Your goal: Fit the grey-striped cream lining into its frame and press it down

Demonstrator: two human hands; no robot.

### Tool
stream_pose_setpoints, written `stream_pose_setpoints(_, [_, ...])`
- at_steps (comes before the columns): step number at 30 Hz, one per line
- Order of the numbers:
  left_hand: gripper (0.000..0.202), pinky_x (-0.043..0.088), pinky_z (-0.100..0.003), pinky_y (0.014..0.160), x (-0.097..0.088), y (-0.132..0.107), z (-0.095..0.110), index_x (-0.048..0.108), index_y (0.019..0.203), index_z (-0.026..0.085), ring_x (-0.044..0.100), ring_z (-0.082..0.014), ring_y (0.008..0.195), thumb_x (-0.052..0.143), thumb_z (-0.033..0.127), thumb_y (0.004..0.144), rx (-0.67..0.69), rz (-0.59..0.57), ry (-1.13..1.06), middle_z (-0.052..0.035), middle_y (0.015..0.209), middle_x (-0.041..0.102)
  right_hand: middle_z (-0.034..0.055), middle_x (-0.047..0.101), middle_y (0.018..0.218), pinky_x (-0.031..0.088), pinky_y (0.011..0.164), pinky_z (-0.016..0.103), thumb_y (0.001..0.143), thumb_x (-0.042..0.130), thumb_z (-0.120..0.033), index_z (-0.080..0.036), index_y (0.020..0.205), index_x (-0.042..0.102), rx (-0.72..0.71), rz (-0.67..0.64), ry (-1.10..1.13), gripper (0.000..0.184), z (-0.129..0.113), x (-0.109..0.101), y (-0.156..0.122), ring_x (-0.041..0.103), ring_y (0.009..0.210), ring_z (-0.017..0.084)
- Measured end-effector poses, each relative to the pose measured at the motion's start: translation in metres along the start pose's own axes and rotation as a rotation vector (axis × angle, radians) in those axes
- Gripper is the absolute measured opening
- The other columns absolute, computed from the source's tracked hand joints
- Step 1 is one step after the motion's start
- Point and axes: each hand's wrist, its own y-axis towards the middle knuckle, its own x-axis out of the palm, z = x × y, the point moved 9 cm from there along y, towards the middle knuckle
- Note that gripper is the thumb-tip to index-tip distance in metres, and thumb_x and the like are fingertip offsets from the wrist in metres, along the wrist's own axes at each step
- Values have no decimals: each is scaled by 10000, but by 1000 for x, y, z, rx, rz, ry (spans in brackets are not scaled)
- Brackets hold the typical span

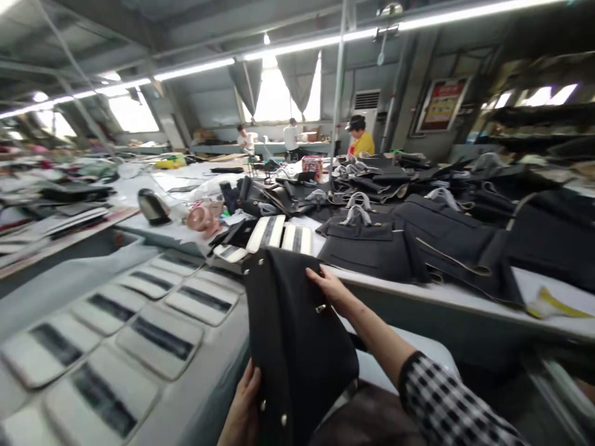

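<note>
I hold a black bag panel with small metal studs upright in front of me. My left hand grips its lower left edge, fingers wrapped behind it. My right hand clasps the upper right edge near a metal clasp, the checked sleeve trailing back toward me. The panel hangs over the near edge of the grey workbench.
Several white trays with black strips lie in rows on the bench at left. Piles of black bag parts cover the table at right. A dark kettle-like object stands further back. Three people work far off by the windows.
</note>
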Motion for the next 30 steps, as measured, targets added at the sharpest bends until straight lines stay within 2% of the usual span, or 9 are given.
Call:
stream_pose_setpoints(3, [556, 500, -441, 969, 2, 2, 8, 553, 1328, 218, 605, -321, 1144, 645, 478, 845, 30, 8, -103, -87, 1212, 667, 92, 615, 1290, 477, 957, 390, 855, 576, -603, -213, 1277, 572, 24, -44, 22, 574, -2, -9, -19, 594, 1146, 246])
stream_pose_setpoints(6, [705, 478, -410, 1024, 25, 11, 20, 460, 1419, 234, 600, -307, 1173, 708, 440, 792, 66, -115, -211, -90, 1262, 652, 85, 648, 1249, 478, 961, 415, 887, 463, -672, -220, 1248, 616, -21, -35, 76, 599, -17, -11, -48, 601, 1139, 270])
stream_pose_setpoints(9, [768, 438, -411, 1081, 45, 15, 33, 415, 1450, 241, 550, -309, 1243, 744, 383, 770, 114, -227, -226, -95, 1341, 599, 76, 668, 1214, 492, 940, 404, 851, 536, -663, -229, 1221, 638, -152, 92, -40, 579, -44, -13, -69, 608, 1119, 285])
stream_pose_setpoints(11, [813, 408, -436, 1108, 50, 14, 41, 400, 1459, 229, 504, -329, 1288, 768, 367, 747, 141, -235, -235, -107, 1374, 570, 79, 669, 1207, 496, 938, 389, 832, 603, -613, -225, 1211, 638, -239, 129, -155, 543, -63, -3, -81, 608, 1114, 283])
stream_pose_setpoints(14, [849, 394, -463, 1119, 41, 7, 53, 407, 1455, 222, 488, -346, 1299, 784, 406, 717, 172, -147, -302, -112, 1356, 584, 74, 663, 1207, 505, 930, 363, 866, 607, -528, -227, 1266, 587, -320, 87, -235, 501, -86, 25, -98, 622, 1080, 256])
stream_pose_setpoints(19, [698, 442, -422, 1087, 1, -12, 81, 518, 1375, 243, 515, -332, 1275, 730, 486, 756, 297, 14, -234, -76, 1340, 602, 49, 621, 1276, 490, 959, 336, 907, 567, -464, -271, 1400, 449, -413, 55, -425, 542, -102, 70, -131, 557, 1194, 250])
stream_pose_setpoints(24, [652, 448, -401, 1077, -21, -21, 100, 470, 1401, 249, 523, -299, 1269, 682, 457, 821, 399, 14, -151, -77, 1365, 574, 69, 597, 1302, 477, 987, 371, 910, 547, -393, -253, 1365, 473, -420, 30, -453, 482, -82, 84, -131, 568, 1178, 255])
stream_pose_setpoints(27, [618, 485, -379, 1018, -29, -14, 93, 488, 1376, 221, 575, -279, 1199, 654, 484, 842, 405, 93, -10, -97, 1302, 606, 90, 636, 1230, 500, 941, 388, 866, 588, -341, -221, 1320, 509, -363, 25, -417, 476, -51, 78, -119, 608, 1107, 268])
stream_pose_setpoints(30, [600, 524, -360, 931, -36, -8, 71, 531, 1328, 204, 630, -267, 1091, 664, 504, 825, 407, 181, 146, -104, 1244, 626, 87, 679, 1121, 527, 848, 384, 857, 588, -367, -219, 1342, 478, -275, 76, -402, 519, -14, 63, -112, 649, 1000, 267])
